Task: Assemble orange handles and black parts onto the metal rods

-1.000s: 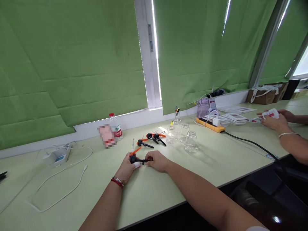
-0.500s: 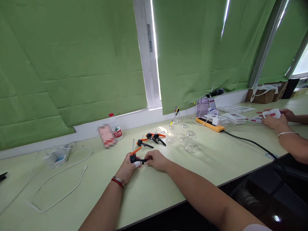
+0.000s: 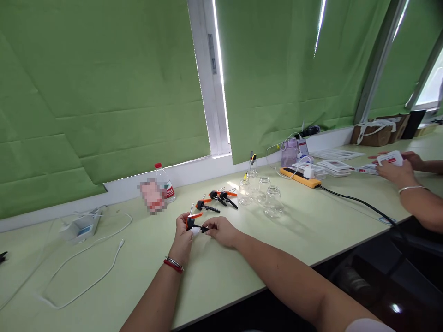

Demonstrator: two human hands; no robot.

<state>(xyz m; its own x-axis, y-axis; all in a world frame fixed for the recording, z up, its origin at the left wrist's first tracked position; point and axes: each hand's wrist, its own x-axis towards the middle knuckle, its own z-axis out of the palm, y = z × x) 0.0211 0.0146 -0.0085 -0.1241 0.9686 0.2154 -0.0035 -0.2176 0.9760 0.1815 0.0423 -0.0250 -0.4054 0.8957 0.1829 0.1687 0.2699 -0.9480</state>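
Note:
Just above the table, my left hand (image 3: 182, 235) is closed around a black-and-orange clamp-like tool (image 3: 189, 223) with a thin metal rod pointing up. Something white covers its thumb. The fingers of my right hand (image 3: 223, 231) pinch the tool's black end on the right, so both hands are on the same piece. Its exact kind is unclear. Beyond my hands lie several similar black-and-orange tools (image 3: 207, 206), with rods and orange arms. To their right stand several clear glass jars (image 3: 273, 203); thin yellow-and-black items (image 3: 253, 159) rise from the back ones.
A red-capped bottle (image 3: 168, 186) and a blurred-out pink item (image 3: 152, 196) stand by the wall. White cables (image 3: 104, 272) lie left. An orange power strip (image 3: 300, 178), a purple bottle (image 3: 289, 154) and white stacks (image 3: 335, 168) are right. Another person's hands (image 3: 396, 170) hold a white packet.
My left hand has tipped the tool slightly and raised it a little, its orange arm now flatter. My right hand keeps its pinch, shifted slightly left. The view has moved a little.

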